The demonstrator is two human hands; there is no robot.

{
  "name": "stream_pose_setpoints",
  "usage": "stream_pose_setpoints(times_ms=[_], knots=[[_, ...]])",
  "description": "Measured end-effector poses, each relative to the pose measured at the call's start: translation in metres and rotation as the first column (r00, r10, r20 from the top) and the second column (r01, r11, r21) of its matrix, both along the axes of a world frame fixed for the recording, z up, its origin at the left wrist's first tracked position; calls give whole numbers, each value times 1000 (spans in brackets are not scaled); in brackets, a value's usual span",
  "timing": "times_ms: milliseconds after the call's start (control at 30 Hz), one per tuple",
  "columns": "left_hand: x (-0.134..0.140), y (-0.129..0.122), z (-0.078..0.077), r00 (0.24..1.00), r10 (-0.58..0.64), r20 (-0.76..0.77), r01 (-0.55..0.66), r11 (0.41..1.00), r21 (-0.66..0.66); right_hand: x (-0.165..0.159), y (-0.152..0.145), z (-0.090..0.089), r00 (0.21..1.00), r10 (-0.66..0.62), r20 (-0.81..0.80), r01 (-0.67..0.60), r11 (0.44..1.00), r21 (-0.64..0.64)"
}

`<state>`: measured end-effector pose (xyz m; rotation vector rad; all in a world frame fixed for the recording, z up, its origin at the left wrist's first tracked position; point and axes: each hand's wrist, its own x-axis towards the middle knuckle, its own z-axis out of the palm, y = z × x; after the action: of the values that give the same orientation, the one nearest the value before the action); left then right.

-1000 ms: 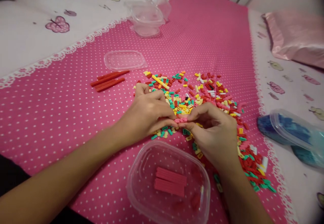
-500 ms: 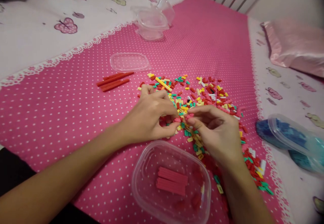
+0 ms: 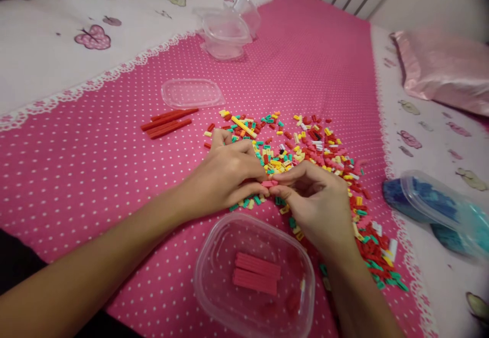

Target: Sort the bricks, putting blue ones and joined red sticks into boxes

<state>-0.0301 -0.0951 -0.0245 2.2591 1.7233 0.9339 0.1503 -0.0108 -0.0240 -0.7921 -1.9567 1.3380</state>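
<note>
Between my two hands is a short run of small pink building bricks [image 3: 268,183], pinched from both sides. My left hand [image 3: 229,172] grips its left end with thumb and forefinger. On the right end, the thumb and fingertips of my right hand [image 3: 315,200] are closed. Fingers partly cover the bricks, so I cannot tell how firmly they are joined. Just beyond and under the hands spreads a pile of loose small bricks [image 3: 280,164] in red, yellow, green, white and pink. Nearer to me stands a clear plastic tub [image 3: 202,297] with joined pink brick bars [image 3: 255,274] in it.
Red brick sticks [image 3: 168,124] lie to the left, below a clear lid [image 3: 193,92]. Stacked clear containers [image 3: 225,29] stand farther back. At right are a tub of blue pieces [image 3: 424,200] and a pink pillow [image 3: 443,75]. Pink dotted cloth [image 3: 95,175] lies underneath.
My right hand has moved left to meet my left hand. The pink bricks, apart before in separate hands, now touch end to end. The view has shifted slightly.
</note>
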Motion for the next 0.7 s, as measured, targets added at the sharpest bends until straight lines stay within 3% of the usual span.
stream_pose_setpoints(times_ms=[100, 300, 400, 567, 700], knots=[[2, 1, -2, 1000, 7, -4, -7, 1000, 28, 0, 1, 1, 1000, -18, 11, 18, 999, 33], [4, 0, 6, 997, 81, 10, -82, 996, 33, -1, 5, 2, 992, 90, -94, -101, 987, -126], [4, 0, 6, 995, 97, -17, -96, 995, 34, -1, 2, 0, 994, 102, -40, -105, 991, -80], [2, -1, 5, 996, 81, -31, -80, 997, 23, 4, 1, 0, 993, 26, 117, -39, 993, 112], [-2, -1, 6, 995, 95, -1, -95, 995, 38, 5, 3, 1, 998, 4, 68, -14, 990, 138]])
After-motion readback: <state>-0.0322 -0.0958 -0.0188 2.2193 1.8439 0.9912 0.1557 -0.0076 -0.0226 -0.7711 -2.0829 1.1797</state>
